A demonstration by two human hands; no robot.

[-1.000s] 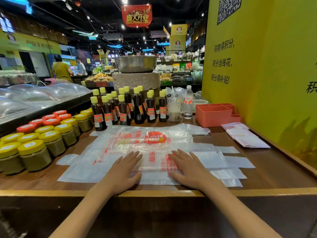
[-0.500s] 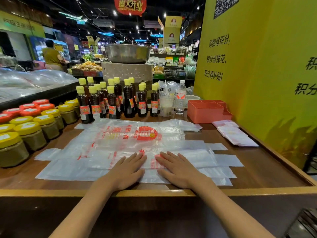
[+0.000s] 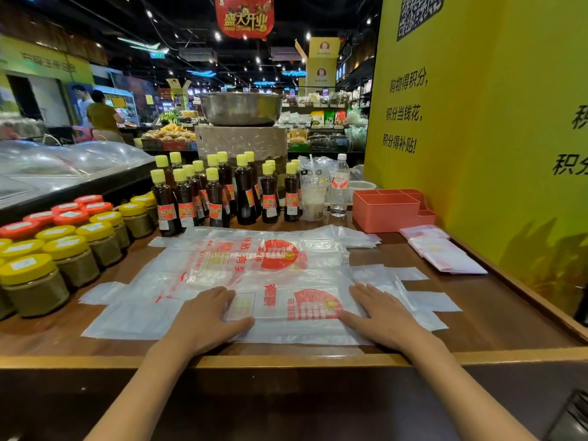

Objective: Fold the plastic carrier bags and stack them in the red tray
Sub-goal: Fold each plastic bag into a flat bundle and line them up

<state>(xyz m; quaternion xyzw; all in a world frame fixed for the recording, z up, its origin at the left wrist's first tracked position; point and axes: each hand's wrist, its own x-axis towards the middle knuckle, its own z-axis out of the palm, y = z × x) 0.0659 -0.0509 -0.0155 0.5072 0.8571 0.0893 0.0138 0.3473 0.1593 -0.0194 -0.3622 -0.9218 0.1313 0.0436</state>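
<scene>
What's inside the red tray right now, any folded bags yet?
The red tray shows bare dividers and no bags sticking up; its compartment floors are hidden by the front wall. Folded bags lie beside it on the table.

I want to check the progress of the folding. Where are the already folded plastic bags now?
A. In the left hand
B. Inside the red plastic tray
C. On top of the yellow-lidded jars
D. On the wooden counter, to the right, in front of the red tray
D: the small pile of folded plastic bags lies on the brown wooden counter, beside the red plastic tray, not inside it.
</scene>
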